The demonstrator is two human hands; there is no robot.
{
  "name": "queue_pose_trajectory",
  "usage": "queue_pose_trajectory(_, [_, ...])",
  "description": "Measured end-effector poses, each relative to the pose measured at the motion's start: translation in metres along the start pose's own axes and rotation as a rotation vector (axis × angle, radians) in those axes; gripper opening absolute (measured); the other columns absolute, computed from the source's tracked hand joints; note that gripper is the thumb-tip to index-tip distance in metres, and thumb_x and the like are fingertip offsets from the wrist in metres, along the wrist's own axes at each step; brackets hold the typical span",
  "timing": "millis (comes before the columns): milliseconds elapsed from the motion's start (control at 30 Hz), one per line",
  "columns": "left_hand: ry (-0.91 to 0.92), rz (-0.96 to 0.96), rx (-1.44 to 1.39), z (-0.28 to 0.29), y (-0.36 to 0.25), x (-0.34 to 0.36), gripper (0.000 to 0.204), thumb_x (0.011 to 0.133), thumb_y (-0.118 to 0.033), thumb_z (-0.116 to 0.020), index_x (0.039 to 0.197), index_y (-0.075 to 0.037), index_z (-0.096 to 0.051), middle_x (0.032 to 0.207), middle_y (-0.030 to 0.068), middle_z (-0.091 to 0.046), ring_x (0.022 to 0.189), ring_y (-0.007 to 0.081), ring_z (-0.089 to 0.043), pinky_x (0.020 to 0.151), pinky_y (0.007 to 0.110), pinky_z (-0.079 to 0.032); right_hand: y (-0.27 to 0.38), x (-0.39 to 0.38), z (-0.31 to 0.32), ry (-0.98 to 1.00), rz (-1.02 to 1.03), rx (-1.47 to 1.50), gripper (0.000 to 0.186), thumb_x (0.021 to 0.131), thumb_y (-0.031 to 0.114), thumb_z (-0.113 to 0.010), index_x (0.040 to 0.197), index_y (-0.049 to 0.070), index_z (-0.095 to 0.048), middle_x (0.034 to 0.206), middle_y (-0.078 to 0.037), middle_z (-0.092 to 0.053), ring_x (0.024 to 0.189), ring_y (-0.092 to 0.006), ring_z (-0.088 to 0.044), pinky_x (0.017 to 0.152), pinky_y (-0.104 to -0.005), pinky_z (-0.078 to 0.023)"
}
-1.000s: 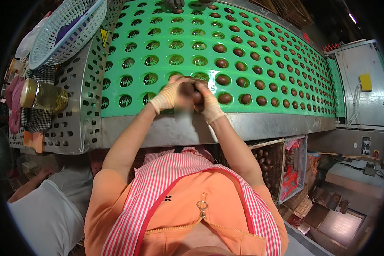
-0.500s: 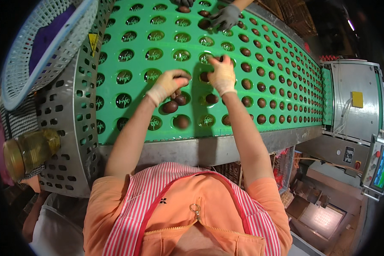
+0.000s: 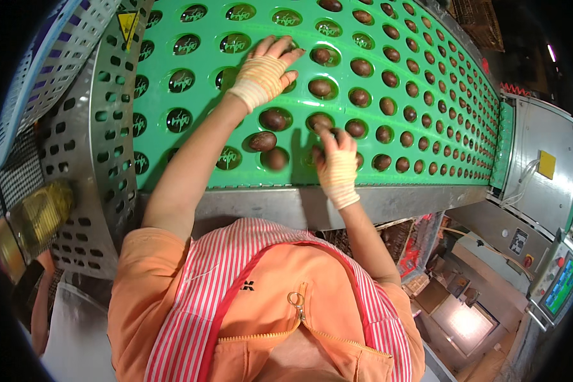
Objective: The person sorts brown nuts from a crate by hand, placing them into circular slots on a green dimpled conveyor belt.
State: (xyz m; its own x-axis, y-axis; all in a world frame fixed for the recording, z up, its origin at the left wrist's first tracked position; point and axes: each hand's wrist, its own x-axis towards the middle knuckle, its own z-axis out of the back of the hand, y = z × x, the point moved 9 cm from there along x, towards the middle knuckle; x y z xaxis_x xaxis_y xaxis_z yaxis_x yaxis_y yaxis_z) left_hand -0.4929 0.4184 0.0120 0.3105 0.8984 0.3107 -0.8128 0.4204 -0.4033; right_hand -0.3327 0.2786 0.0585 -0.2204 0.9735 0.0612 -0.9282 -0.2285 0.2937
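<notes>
- One left hand [image 3: 266, 71], far up the green tray [image 3: 248, 175]; fingers spread, slightly bent, fingertips over a cup; can't tell whether anything sits under them.
- One right hand [image 3: 337, 159], nearer the front edge; thumb and fingers curled, fingertips at the near side of a brown oval [image 3: 319, 120] in its cup; pinching or only touching, can't tell; dark patch by the thumb too hidden to read.
- Both hands in striped half-gloves [image 3: 340, 183]; bare fingers poke out.
- Between the forearms: seated oval [image 3: 275, 118] in a cup; loose oval [image 3: 261, 141] on the green between cups, tilted; blurred oval [image 3: 274, 159] at a front cup, just beside the loose one.
- Right part of the tray: rows of ovals, one per cup, running to the far end; left part: dark cups [image 3: 181, 80] with pale marks inside.
- Metal rail [image 3: 420, 198] along the front edge; striped apron [image 3: 254, 239] over orange top [image 3: 153, 254] just behind it.
- Left side: holed guard [image 3: 99, 191], yellow sticker [image 3: 128, 27] on it; blue basket [image 3: 30, 76], jar [image 3: 44, 210], checked cloth [image 3: 16, 188] beyond; another person's arm [image 3: 39, 312] lower down.
- Right side: metal cabinet [image 3: 541, 134] with yellow square [image 3: 546, 164]; lit screen [image 3: 561, 286] nearer.
</notes>
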Motion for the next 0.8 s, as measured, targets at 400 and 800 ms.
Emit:
queue_pose_trajectory(400, [0.427,0.042,0.079,0.009,-0.094,-0.147,0.030,0.090,-0.040,-0.052,0.107,-0.017,-0.063,0.105,0.0118,-0.061,0.098,0.0312,-0.059,0.081,0.046,-0.050,-0.044,-0.103,0.029,-0.209,-0.044,0.101,0.051,0.080,0.018,-0.071,0.129,0.010,-0.057,0.135,-0.024,-0.047,0.128,-0.0468,-0.039,0.107,-0.0539,-0.034])
queue_pose_trajectory(800, [0.078,0.434,0.408,0.053,-0.049,-0.219,0.053,0.088,-0.033,-0.058,0.136,-0.010,-0.050,0.140,0.0132,-0.044,0.133,0.0321,-0.039,0.111,0.050,-0.030,-0.075,-0.169,0.009,-0.384,0.121,0.154,0.034,0.089,0.017,-0.061,0.120,0.004,-0.057,0.133,-0.024,-0.049,0.128,-0.0473,-0.039,0.104,-0.0555,-0.037])
